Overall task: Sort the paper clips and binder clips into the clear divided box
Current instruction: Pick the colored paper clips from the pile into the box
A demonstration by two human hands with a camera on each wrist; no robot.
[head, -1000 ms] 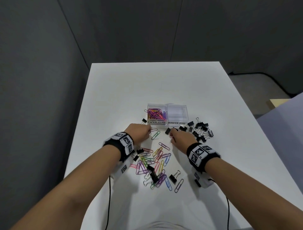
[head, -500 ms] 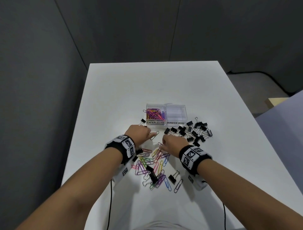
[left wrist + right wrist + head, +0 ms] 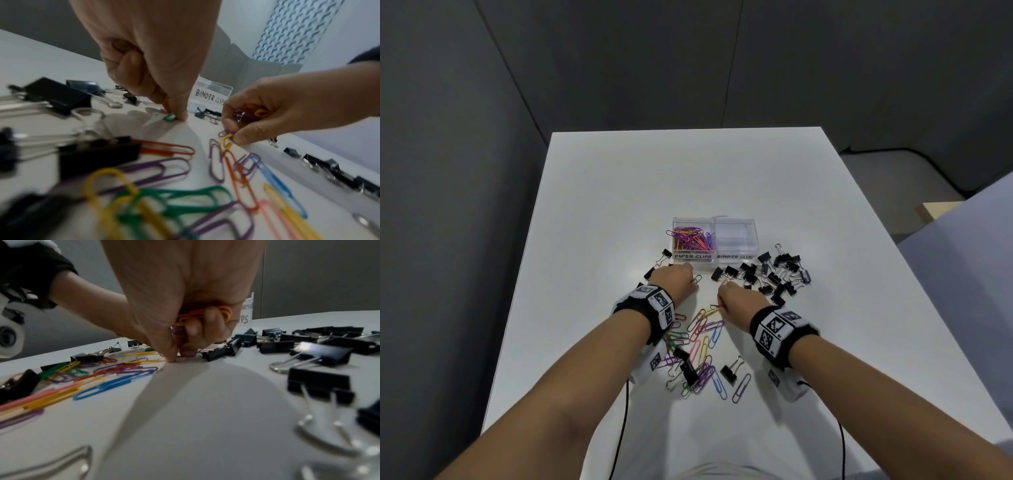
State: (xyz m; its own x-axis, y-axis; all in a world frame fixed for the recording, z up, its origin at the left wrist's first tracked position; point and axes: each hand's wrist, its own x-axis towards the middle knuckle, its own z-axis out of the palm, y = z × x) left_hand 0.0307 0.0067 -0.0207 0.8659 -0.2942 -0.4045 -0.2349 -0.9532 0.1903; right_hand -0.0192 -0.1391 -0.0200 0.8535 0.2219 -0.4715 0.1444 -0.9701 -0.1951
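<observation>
From the head view, the white tabletop lies bare beyond the box, with its far and side edges well clear of the work. The box's left half holds paper clips; its right half, labelled for binder clips, looks empty. Binder clips crowd just right of the box; loose paper clips spread nearer the person than the box, between the two wrists. The left hand sits just in front of the box, the right hand a little nearer the person.

In the left wrist view, the left hand's fingers pinch down on a green clip flat on the tabletop, in front of the box's label. The right hand cups several clips in its curled palm while thumb and forefinger pinch a yellow clip at the pile's edge.

In the right wrist view, the right fingers curl round orange and yellow clips, fingertips touching the tabletop beside the yellow clip, with binder clips to their right.
</observation>
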